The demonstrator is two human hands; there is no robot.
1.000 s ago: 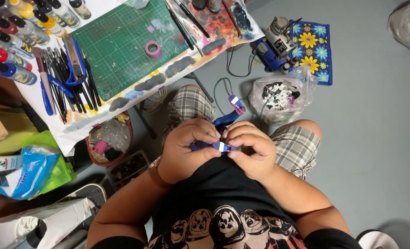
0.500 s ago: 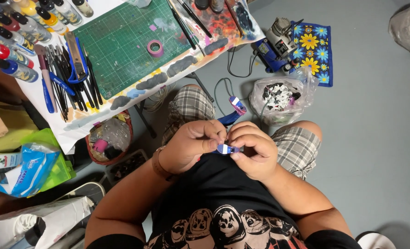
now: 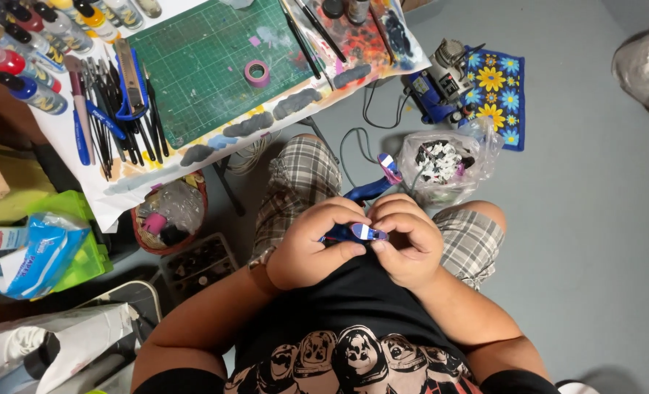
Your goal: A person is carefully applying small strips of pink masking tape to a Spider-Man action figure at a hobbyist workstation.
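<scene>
Both our hands, left hand (image 3: 311, 248) and right hand (image 3: 406, 244), pinch a small blue model part (image 3: 359, 233) over our lap; a clear parts bag (image 3: 445, 162) lies nearby, beyond our knee.

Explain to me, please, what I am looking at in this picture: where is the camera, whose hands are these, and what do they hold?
The camera sits on the person's head and looks straight down, so you see their own lap, shirt and arms. The left hand and the right hand meet above the knees and pinch a small blue model piece with a white patch between the fingertips. A curved part of it sticks out beyond the hands. In front of the knees stands a low table with a green cutting mat, a roll of pink tape, brushes and hobby tools, and paint bottles. On the grey floor lie a clear bag of small parts and a flowered cloth.
</scene>
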